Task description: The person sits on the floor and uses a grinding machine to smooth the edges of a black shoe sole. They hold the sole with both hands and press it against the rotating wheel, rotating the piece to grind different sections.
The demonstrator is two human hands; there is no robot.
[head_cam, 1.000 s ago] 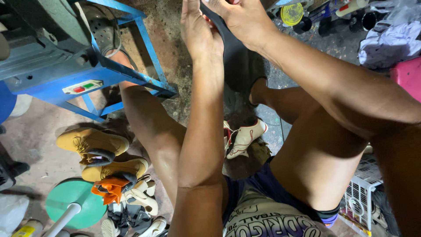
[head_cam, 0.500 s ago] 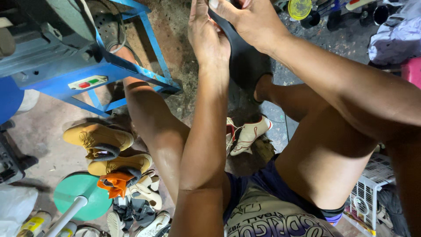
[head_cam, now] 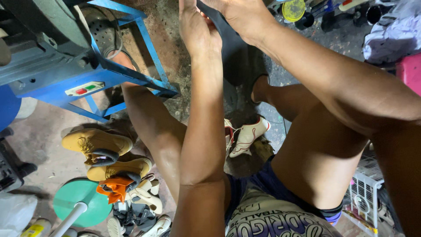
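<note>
- Black sheet piece [head_cam: 232, 48]: dark, flexible, flat material, held up at the top of the view between both hands; its lower part hangs down in front of the stained floor, between the person's forearms.
- Left hand [head_cam: 197, 30]: raised, palm side against the left edge of the black sheet piece; fingertips run out of the top of the view, so how tightly the fingers close cannot be told.
- Right hand [head_cam: 239, 15]: at the top edge, fingers curled over the upper part of the black sheet piece, gripping it; partly cut off by the frame.
- Blue metal frame [head_cam: 144, 39]: machine stand at upper left, with a small switch plate [head_cam: 84, 88] bearing a red and a green button.
- Tan boots [head_cam: 98, 145]: a pair lying on the floor at lower left, one above the other.
- White shoe [head_cam: 247, 136]: white with red trim, on the floor between the person's legs.
- Green round base [head_cam: 72, 199]: disc with a white pole, lower left, beside a heap of sandals [head_cam: 140, 206].
- Yellow lid [head_cam: 293, 9]: round, top right among dark containers.
- White wire basket [head_cam: 366, 191]: lower right, beside the right thigh.
</note>
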